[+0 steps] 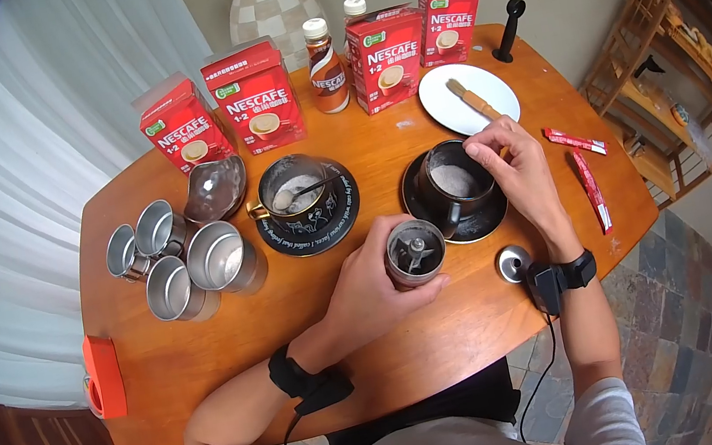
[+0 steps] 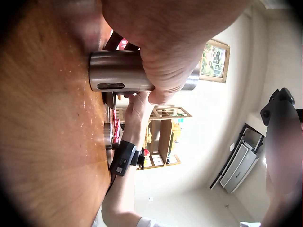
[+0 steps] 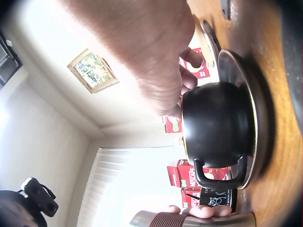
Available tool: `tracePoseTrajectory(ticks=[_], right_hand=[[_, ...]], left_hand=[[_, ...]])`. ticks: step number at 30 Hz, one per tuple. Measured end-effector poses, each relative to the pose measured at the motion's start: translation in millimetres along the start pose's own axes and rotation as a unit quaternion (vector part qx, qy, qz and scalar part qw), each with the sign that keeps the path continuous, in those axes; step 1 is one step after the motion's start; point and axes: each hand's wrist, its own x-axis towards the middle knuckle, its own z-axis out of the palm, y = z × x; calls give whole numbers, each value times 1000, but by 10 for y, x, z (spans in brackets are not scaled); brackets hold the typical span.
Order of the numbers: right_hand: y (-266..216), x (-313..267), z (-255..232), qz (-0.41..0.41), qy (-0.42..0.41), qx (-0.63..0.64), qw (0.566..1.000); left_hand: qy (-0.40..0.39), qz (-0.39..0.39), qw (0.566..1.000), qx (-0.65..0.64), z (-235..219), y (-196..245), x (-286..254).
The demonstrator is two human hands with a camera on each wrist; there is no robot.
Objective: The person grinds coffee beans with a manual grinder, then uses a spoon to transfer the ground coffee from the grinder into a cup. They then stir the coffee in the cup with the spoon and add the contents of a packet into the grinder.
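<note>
My left hand (image 1: 374, 280) grips a steel hand coffee grinder (image 1: 415, 252) from its left side. Its open top faces up, showing a shaft and metal arms inside. In the left wrist view, a slotted window shows in the grinder's steel body (image 2: 113, 71). My right hand (image 1: 517, 169) pinches at the rim of a black cup (image 3: 215, 123), thumb and fingers right at the edge. That cup stands upright on a dark saucer (image 1: 491, 224) and has pale powder inside. To the left, a gold-handled black cup (image 1: 284, 210) holds powder and a spoon on a lettered saucer (image 1: 321, 239).
Several steel cups (image 1: 222, 258) and a dark glassy bowl (image 1: 216, 189) stand left. Red Nescafe boxes (image 1: 258, 103) and bottles (image 1: 327, 69) line the back. A brush (image 1: 472, 100) lies on a white plate (image 1: 442, 120). Right are stick packs (image 1: 591, 190), a metal lid (image 1: 511, 261) and a black-knobbed crank (image 1: 510, 30).
</note>
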Motion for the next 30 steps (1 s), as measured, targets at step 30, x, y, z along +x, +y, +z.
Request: tracePoseTrajectory(ticks=[30], right_hand=[[12,1,18,14,4,1,1000]], left_hand=[[0,-3,1000,5,-3,3,0]])
